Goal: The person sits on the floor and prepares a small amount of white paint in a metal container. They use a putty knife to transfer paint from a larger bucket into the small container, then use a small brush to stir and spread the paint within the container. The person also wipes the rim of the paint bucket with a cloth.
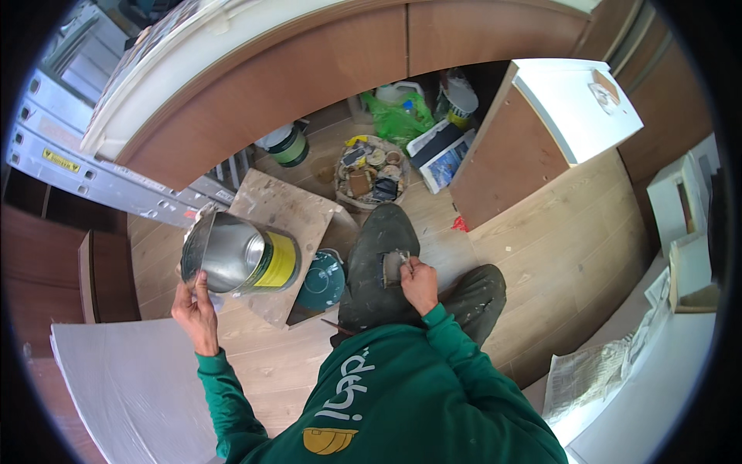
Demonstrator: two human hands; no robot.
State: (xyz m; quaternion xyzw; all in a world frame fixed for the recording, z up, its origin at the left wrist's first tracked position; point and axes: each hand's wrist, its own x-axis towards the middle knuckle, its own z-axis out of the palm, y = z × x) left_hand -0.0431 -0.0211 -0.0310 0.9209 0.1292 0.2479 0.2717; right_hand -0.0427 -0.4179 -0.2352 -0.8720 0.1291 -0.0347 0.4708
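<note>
My left hand (195, 309) grips the rim of a metal paint can (276, 261) with a yellow and dark label. The can lies tipped on its side, its open mouth toward my hand and its shiny inner wall showing. It is above a stained wooden board (272, 203); whether it rests on it I cannot tell. My right hand (420, 286) is closed around the short handle of a flat grey-brown tool (393, 268) with a broad square end. That tool is over my dark trouser knee; whether it is a brush or a scraper is unclear.
A teal lidded bucket (323, 281) stands beside the board. Ahead are a tub of small items (372, 172), another can (287, 145) and a green plastic bag (400, 116). A white-topped cabinet (533, 139) stands to the right; a metal ladder (93, 176) is at the left.
</note>
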